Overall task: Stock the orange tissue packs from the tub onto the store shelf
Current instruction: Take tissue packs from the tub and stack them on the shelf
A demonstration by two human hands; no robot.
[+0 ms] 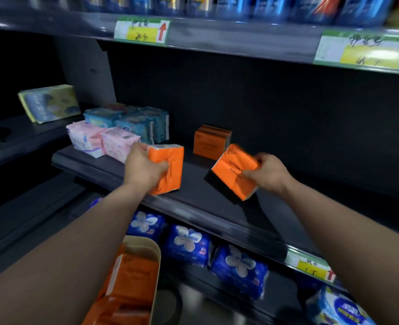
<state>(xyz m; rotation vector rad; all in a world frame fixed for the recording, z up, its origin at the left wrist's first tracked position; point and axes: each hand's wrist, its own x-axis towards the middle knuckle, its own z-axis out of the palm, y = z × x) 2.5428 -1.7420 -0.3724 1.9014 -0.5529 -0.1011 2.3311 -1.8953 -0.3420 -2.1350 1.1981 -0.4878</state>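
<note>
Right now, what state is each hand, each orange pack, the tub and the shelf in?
left hand: grips left orange pack
left orange pack: upright, at the front of the shelf
right hand: grips right orange pack
right orange pack: tilted over the shelf
shelved orange packs: upright at the back, untouched
tub: holds more orange packs
shelf: partly stocked

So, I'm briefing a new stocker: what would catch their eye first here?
Bright orange against the dark shelf: the left grip holds the left pack upright at the shelf's front, and the right grip holds the right pack tilted beside it. The back packs, also orange, stand behind them, and the tub sits at bottom centre.
</note>
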